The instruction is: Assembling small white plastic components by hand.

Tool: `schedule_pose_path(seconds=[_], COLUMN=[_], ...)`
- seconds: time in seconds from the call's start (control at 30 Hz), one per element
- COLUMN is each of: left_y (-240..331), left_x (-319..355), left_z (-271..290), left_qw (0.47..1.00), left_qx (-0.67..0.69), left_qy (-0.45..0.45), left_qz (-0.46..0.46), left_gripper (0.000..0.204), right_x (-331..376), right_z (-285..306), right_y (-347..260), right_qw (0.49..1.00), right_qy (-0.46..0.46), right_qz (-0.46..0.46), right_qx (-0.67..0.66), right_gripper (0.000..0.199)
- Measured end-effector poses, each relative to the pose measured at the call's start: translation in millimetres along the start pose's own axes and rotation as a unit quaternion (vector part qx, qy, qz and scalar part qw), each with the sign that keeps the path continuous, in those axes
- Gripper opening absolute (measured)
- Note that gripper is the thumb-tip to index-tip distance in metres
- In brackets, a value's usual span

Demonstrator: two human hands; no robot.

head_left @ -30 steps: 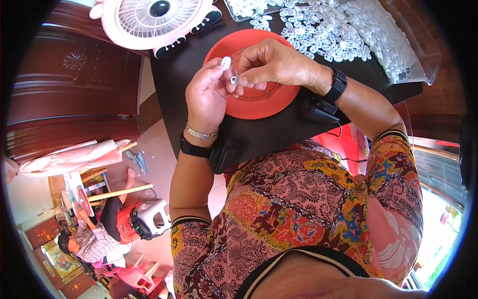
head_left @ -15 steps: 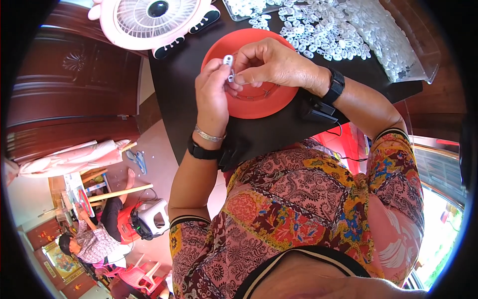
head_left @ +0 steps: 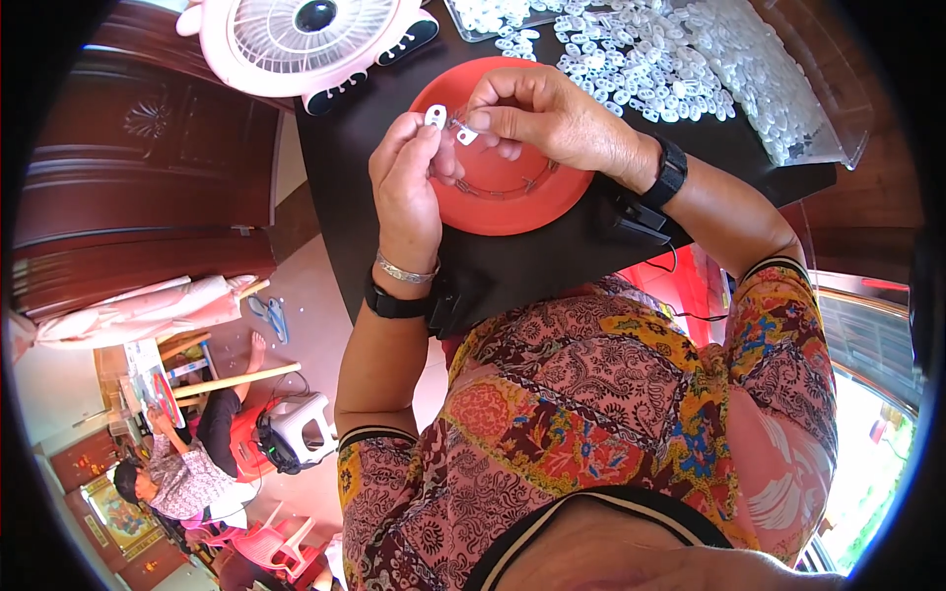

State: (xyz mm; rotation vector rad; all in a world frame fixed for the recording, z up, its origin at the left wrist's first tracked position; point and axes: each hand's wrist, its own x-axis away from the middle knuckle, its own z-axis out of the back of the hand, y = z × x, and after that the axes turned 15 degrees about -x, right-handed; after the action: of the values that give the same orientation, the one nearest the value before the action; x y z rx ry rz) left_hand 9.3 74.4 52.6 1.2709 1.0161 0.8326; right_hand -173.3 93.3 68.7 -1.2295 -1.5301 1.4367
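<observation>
Both hands working small white plastic pieces above round red plastic plate (head_left: 512, 192).
Left hand (head_left: 409, 182) pinching one small white plastic tab (head_left: 435, 117); right hand (head_left: 552, 118) pinching another (head_left: 466, 135), nearly touching; heap of white plastic pieces (head_left: 690, 59) on black table (head_left: 552, 261).

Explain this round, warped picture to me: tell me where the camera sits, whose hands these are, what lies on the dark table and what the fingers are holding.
The camera is worn on a person's head and looks down through a fisheye lens, so edges bend. The two bare hands are that person's own. The left hand pinches a small white plastic piece; the right hand pinches a second white piece beside it. Both are above a red plate on the black table. Farther back lie a heap of small white pieces and a pink fan. Another person sits at lower left.
</observation>
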Motion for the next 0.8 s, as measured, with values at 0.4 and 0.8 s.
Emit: schedule_pose_path(seconds=[0.4,0.8], left_y=[2.8,1.1], left_x=[0.6,-0.3], left_z=[1.5,3.1], left_qw=[0.998,0.996], left_qx=[-0.039,-0.069], left_qy=[-0.034,-0.028], left_qz=[-0.034,-0.039], left_gripper=[0.018,0.016], right_x=[-0.4,0.6], right_z=[0.5,-0.8], right_y=[-0.8,-5.4], right_qw=[0.999,0.998], right_qy=[-0.015,-0.012], right_qz=[-0.027,-0.056], right_qx=[0.029,0.041], right_gripper=[0.016,0.016])
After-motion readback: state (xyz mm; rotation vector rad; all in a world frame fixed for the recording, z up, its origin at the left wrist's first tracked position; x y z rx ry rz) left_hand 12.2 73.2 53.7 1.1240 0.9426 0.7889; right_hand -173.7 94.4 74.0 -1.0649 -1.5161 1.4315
